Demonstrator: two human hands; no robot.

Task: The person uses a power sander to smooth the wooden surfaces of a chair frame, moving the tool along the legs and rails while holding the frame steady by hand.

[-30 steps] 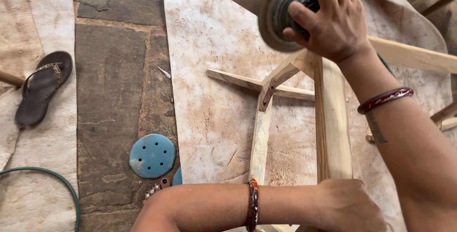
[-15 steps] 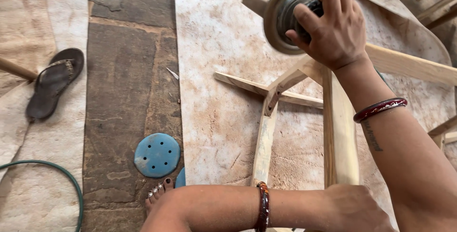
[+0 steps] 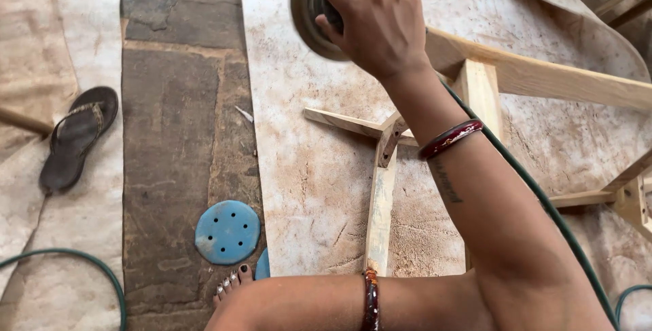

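Right hand (image 3: 380, 19) sat at top centre, fingers curled tight over the dark body of a round disc sander (image 3: 314, 10); firm full-hand clasp. Sander's pad was circular, tan, dusty at the rim, tilted on edge w/ its face toward frame left, and lay at the upper end of the wooden frame (image 3: 543, 76). Whether pad touched the wood: couldn't tell, hand covered that spot. Dark red glossy bangle (image 3: 449, 139) ringed the right wrist; a thin green hose (image 3: 543, 209) ran along the forearm.

Left hand was out of shot; only the forearm crossed the bottom edge, w/ a reddish-brown bangle (image 3: 370, 299). Its grip couldn't be told.

Frame: pale raw timber, square-section bars, smooth, joined at angles; one slim leg (image 3: 380, 215) ran down toward the left forearm. It rested on a stained, blotchy beige sheet (image 3: 305, 168).

Left of sheet: rough brown stone paving (image 3: 176, 134). On it, a flat blue sanding disc (image 3: 227, 232), round w/ small punched holes, just beside toes (image 3: 229, 281) w/ dark polish. Dark worn sandal (image 3: 78, 137) lay further left on pale cloth.
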